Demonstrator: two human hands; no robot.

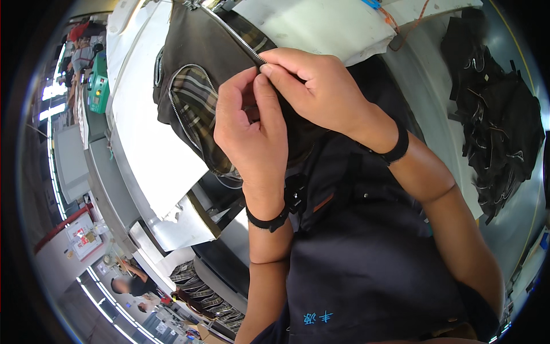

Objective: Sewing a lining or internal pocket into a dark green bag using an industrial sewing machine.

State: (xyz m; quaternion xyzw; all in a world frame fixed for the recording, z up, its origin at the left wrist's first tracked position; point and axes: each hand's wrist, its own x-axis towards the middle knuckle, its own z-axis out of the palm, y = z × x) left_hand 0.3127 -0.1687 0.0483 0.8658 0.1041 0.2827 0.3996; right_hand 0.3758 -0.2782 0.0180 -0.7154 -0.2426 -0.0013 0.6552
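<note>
A dark brown garment (200,43) with plaid lining lies in front of me, bunched over a white work surface. A long metal zipper (232,31) runs down it from the top. My right hand (329,86) pinches the garment's edge at the zipper's near end, between thumb and forefinger. Close against it, my left hand (252,123) is also closed in a pinch on the same edge; its fingertips partly hide the spot. Left of my hands, a curved zippered opening (186,114) shows the plaid fabric (197,94). The garment's lower part hangs toward my lap.
The white work surface (146,132) extends to the left and back. Dark garment pieces (495,114) are heaped at the right. Striped plaid pieces (209,295) are stacked at the lower left. A green machine (98,83) and other people (137,284) are farther left.
</note>
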